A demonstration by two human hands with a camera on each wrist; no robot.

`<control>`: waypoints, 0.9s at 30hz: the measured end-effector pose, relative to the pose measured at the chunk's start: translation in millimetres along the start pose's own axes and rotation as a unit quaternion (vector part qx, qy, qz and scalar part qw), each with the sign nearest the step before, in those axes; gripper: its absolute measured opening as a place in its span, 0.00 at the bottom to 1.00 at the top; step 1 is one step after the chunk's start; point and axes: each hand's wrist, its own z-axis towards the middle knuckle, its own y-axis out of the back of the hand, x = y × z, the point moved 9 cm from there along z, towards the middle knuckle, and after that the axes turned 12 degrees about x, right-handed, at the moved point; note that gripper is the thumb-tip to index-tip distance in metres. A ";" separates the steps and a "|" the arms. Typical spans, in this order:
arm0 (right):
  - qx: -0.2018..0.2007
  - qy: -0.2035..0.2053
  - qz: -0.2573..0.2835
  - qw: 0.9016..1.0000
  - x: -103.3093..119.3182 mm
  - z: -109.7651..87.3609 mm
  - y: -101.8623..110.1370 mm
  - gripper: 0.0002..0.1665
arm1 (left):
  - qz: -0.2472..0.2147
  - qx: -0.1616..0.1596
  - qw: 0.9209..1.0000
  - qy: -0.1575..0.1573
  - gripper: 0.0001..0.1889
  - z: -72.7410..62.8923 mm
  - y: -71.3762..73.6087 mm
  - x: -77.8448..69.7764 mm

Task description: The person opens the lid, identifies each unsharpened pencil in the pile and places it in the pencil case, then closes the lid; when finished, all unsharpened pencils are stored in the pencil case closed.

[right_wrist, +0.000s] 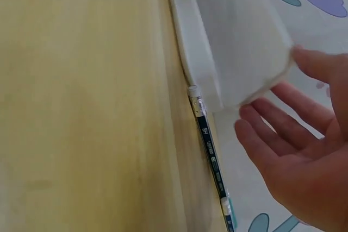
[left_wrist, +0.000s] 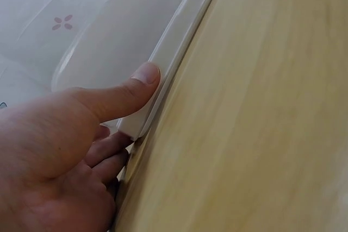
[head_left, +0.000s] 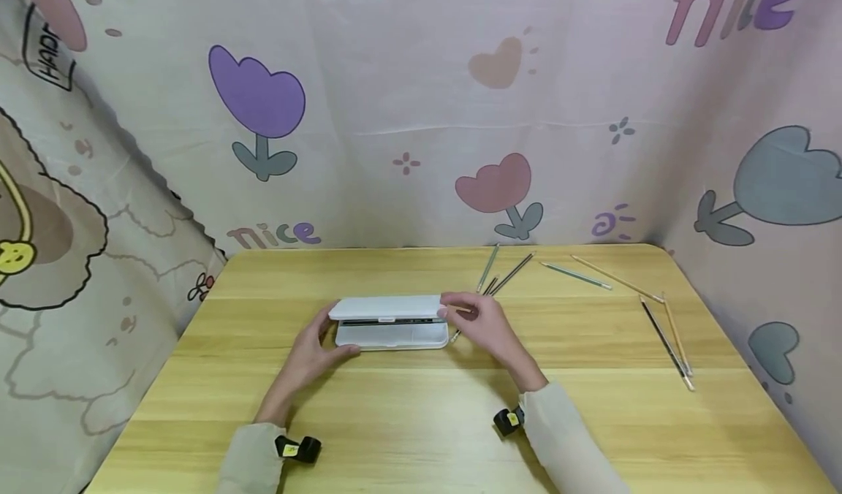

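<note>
A white pencil case (head_left: pixel 391 335) lies on the table with its lid (head_left: pixel 388 308) tilted partly up. Inside, along the back, a dark pencil or pencils (head_left: pixel 395 322) show under the lid. My left hand (head_left: pixel 305 351) grips the case's left end; in the left wrist view its thumb (left_wrist: pixel 144 74) lies on the front wall and the other fingers curl at the end. At the lid's right corner my right hand (head_left: pixel 483 326) pinches the edge between thumb and fingers. A dark pencil (right_wrist: pixel 209 150) with a white eraser lies against the case's right end, below that hand.
Behind the right hand lie dark pencils (head_left: pixel 513 273) and a green pencil (head_left: pixel 488 267). Farther right are another green pencil (head_left: pixel 577 275), yellow pencils (head_left: pixel 618 278) and a black pencil (head_left: pixel 664 340). A patterned curtain (head_left: pixel 395 114) borders the wooden table (head_left: pixel 395 421).
</note>
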 end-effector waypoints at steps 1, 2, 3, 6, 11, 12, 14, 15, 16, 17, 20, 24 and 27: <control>0.009 0.001 -0.003 1.000 0.6 -0.1 -1.8 0.21 | -0.001 0.000 1.000 -0.003 0.54 0.2 0.3 -0.1; 0.017 0.003 -0.009 1.000 1.1 -0.3 -3.6 0.21 | 0.000 0.000 1.000 -0.004 0.54 0.3 0.7 -0.3; 0.025 0.005 -0.015 1.000 1.2 -0.6 -5.6 0.22 | 0.002 -0.001 1.000 -0.004 0.53 0.3 0.9 -0.1; 0.043 -0.006 -0.038 0.998 -1.7 -2.6 -10.8 0.26 | 0.008 0.005 1.000 -0.004 0.53 0.5 -0.3 0.5; 0.058 -0.034 -0.074 0.995 -5.8 -5.0 -16.4 0.34 | 0.012 0.015 1.000 0.000 0.52 -1.0 0.9 0.5; 0.058 -0.038 -0.079 0.994 -5.9 -5.1 -16.9 0.35 | 0.015 0.014 1.000 0.001 0.50 -0.8 2.2 0.2; 0.058 -0.041 -0.097 0.993 -6.7 -5.9 -19.5 0.37 | 0.020 0.011 1.000 0.005 0.47 -1.8 4.0 0.8; 0.057 -0.040 -0.108 0.992 -6.8 -6.2 -20.6 0.38 | 0.023 0.009 1.000 0.008 0.45 -1.8 4.9 1.3; 0.055 -0.041 -0.116 0.991 -6.7 -6.6 -21.6 0.38 | 0.028 0.009 1.000 0.009 0.44 -1.7 5.3 1.5; 0.053 -0.042 -0.127 0.990 -6.3 -7.1 -22.3 0.39 | 0.029 0.011 0.999 0.010 0.43 -2.0 5.7 1.5; 0.048 -0.043 -0.152 0.986 -4.6 -7.5 -24.4 0.39 | 0.024 0.017 1.000 0.011 0.42 -3.6 5.8 1.0; 0.046 -0.041 -0.171 0.983 -1.3 -6.7 -25.5 0.39 | 0.020 0.021 0.999 0.016 0.43 -4.4 5.3 -0.2; 0.048 -0.041 -0.186 0.981 0.1 -6.7 -26.4 0.38 | 0.028 0.020 0.999 0.018 0.45 -3.3 3.3 0.1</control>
